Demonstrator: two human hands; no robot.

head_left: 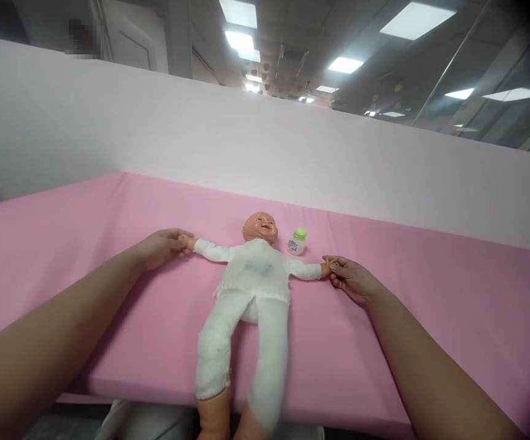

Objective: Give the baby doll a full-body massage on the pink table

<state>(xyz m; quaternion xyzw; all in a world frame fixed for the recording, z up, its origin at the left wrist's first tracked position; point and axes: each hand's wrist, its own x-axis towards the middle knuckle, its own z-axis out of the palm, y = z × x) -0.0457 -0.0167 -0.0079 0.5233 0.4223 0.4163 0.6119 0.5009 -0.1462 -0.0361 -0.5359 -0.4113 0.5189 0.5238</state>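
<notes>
A baby doll (256, 272) lies on its back, its body and limbs covered in white cloth. Its head is at the far end, and its lower legs reach past the near edge of the pink-covered table (352, 342). Both of its arms are stretched out sideways. My left hand (164, 245) is closed on the doll's hand on the left side. On the other side, my right hand (350, 276) pinches the doll's other hand between thumb and fingers. Beside the doll's head stands a small clear bottle (297, 242) with a green cap.
A white partition (265, 146) rises along the table's far side. Beyond it are glass panels, lit ceiling lamps (346, 65) and a blurred patch at upper left. Something pale (150, 420) shows below the table's near edge.
</notes>
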